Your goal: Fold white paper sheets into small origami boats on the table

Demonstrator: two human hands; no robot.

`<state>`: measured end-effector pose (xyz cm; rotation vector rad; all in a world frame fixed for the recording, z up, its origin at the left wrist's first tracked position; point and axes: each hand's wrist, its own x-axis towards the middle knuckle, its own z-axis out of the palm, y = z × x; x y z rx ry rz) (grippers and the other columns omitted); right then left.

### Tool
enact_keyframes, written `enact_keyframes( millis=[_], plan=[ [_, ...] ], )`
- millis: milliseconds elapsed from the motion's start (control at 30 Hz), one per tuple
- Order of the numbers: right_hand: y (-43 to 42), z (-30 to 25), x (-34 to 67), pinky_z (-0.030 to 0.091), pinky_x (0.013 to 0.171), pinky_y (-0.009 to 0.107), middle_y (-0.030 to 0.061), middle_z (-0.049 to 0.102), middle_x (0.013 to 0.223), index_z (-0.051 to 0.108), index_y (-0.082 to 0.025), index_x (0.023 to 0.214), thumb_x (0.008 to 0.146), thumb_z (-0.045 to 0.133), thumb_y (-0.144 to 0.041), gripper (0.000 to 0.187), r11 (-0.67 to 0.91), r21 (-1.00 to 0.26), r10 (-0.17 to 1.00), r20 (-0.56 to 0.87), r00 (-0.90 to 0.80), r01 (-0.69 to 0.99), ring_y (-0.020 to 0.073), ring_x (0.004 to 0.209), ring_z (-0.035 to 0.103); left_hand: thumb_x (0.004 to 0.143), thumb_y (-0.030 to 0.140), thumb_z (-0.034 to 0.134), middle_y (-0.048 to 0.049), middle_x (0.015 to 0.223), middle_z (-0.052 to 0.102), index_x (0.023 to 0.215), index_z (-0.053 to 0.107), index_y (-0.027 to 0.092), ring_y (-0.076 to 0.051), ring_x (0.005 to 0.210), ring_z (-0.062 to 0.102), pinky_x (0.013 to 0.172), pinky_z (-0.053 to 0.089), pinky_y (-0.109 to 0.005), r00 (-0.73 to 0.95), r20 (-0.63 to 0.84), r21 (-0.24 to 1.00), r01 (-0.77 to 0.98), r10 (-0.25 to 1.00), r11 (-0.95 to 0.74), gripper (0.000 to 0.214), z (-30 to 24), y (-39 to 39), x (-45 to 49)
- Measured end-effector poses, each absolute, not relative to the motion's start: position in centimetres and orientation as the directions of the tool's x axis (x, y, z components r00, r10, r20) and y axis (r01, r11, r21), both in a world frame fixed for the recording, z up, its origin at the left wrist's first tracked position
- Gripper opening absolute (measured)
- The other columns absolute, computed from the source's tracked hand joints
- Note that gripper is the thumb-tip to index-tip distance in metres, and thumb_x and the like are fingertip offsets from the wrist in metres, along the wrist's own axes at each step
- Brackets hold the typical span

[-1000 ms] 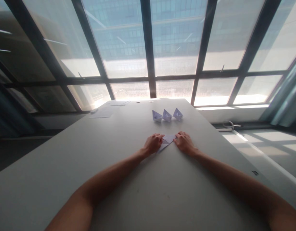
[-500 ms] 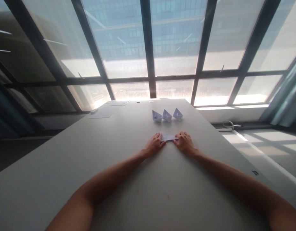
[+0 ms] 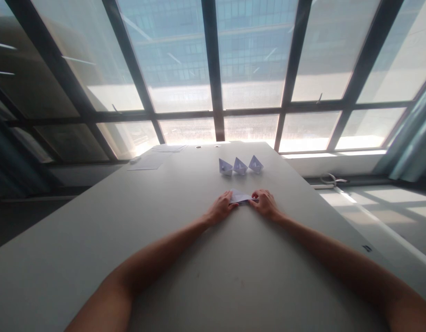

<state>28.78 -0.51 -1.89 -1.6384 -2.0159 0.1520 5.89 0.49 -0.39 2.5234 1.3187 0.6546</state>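
Observation:
A small folded piece of white paper point(image 3: 241, 197) lies flat on the grey table point(image 3: 185, 258) in front of me. My left hand point(image 3: 221, 208) rests at its left end, fingers stretched forward and pressing on the paper's edge. My right hand point(image 3: 266, 203) sits at the right end, fingers curled and pinching that corner. Beyond the hands, three folded white paper boats point(image 3: 240, 165) stand in a row.
Loose paper sheets point(image 3: 156, 157) lie at the table's far left near the window. The table's right edge runs diagonally past my right arm. Large window frames fill the background; a white object point(image 3: 330, 180) lies on the sill to the right.
The paper's lower flap has been folded up and the piece now lies flatter and narrower. My left hand went from a closed grip to stretched fingers; the right fingers curled in.

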Motion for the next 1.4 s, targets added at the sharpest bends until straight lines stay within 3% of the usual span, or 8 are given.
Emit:
enact_keyframes(
  millis=[200,433,633,867,1033,1167,1267,1400],
  plan=[
    [-0.7,-1.6,28.6,0.043,0.088,0.032,0.0086,0.073,0.101,0.066,-0.021,0.107,0.091,0.061,-0.035,0.022,0.280,-0.491,0.932,0.346,-0.111,0.825,0.0233,0.096,0.065,0.098,0.045,0.050,-0.0150,0.131,0.062,0.123,0.058,0.016,-0.028,0.121,0.058,0.102,0.044,-0.037,0.500,0.295,0.402,0.708,0.814,-0.580,0.039,-0.5,0.5,5.8],
    [-0.2,-2.2,28.7,0.049,0.080,0.031,0.0060,0.073,0.095,0.062,-0.022,0.118,0.084,0.063,-0.028,0.034,0.294,-0.604,0.916,0.398,-0.039,0.741,0.0221,0.087,0.068,0.101,0.033,0.039,-0.0111,0.126,0.065,0.120,0.061,0.018,-0.025,0.115,0.061,0.099,0.046,-0.035,0.469,0.327,0.437,0.695,0.820,-0.572,0.033,-0.4,0.4,6.0],
    [0.6,-2.6,28.8,0.052,0.073,0.031,0.0046,0.070,0.085,0.056,-0.016,0.127,0.080,0.063,-0.031,0.050,0.418,-0.738,0.871,0.492,-0.002,0.529,0.0209,0.076,0.066,0.104,0.036,0.031,-0.0076,0.105,0.073,0.125,0.062,0.019,-0.022,0.089,0.067,0.083,0.050,-0.031,0.441,0.314,0.557,0.632,0.841,-0.539,0.041,-0.3,-0.2,6.5],
    [0.7,-2.4,28.6,0.057,0.075,0.038,0.0112,0.074,0.099,0.061,-0.015,0.123,0.082,0.062,-0.040,0.048,0.446,-0.822,0.883,0.469,-0.023,0.355,0.0254,0.086,0.069,0.104,0.042,0.031,-0.0055,0.117,0.072,0.134,0.060,0.018,-0.023,0.103,0.066,0.093,0.051,-0.033,0.320,0.300,0.745,0.510,0.898,-0.431,0.049,-0.5,0.3,7.1],
    [-0.4,-1.7,27.8,0.053,0.091,0.045,0.0121,0.071,0.120,0.069,-0.018,0.120,0.095,0.045,-0.032,0.038,0.457,-0.741,0.876,0.471,-0.104,0.492,0.0285,0.105,0.067,0.099,0.023,0.038,-0.0068,0.140,0.059,0.149,0.043,0.018,-0.022,0.123,0.058,0.105,0.046,-0.037,0.290,0.287,0.837,0.387,0.913,-0.386,0.050,-1.1,1.0,7.3],
    [-1.4,-1.2,27.4,0.046,0.103,0.043,0.0105,0.066,0.130,0.064,-0.019,0.131,0.099,0.038,-0.028,0.042,0.539,-0.599,0.827,0.509,-0.238,0.592,0.0263,0.120,0.060,0.090,0.008,0.040,-0.0094,0.143,0.055,0.155,0.030,0.020,-0.022,0.121,0.061,0.102,0.049,-0.037,0.263,0.248,0.858,0.387,0.932,-0.337,0.067,-1.5,1.2,7.4],
    [-1.8,-1.0,27.3,0.043,0.106,0.042,0.0095,0.062,0.136,0.056,-0.020,0.140,0.100,0.036,-0.024,0.045,0.579,-0.536,0.808,0.479,-0.343,0.615,0.0239,0.125,0.056,0.086,0.007,0.042,-0.0109,0.143,0.055,0.149,0.041,0.015,-0.023,0.125,0.058,0.107,0.046,-0.038,0.192,0.267,0.862,0.390,0.944,-0.323,0.064,-1.3,1.4,7.1],
    [-2.0,-1.1,27.3,0.037,0.112,0.042,0.0060,0.053,0.146,0.046,-0.022,0.147,0.099,0.033,-0.018,0.050,0.597,-0.480,0.802,0.392,-0.451,0.643,0.0213,0.134,0.048,0.085,0.007,0.040,-0.0073,0.145,0.053,0.139,0.053,0.015,-0.022,0.135,0.048,0.118,0.033,-0.040,0.073,0.443,0.788,0.443,0.893,-0.427,0.057,-0.5,1.4,6.3]
  ],
)
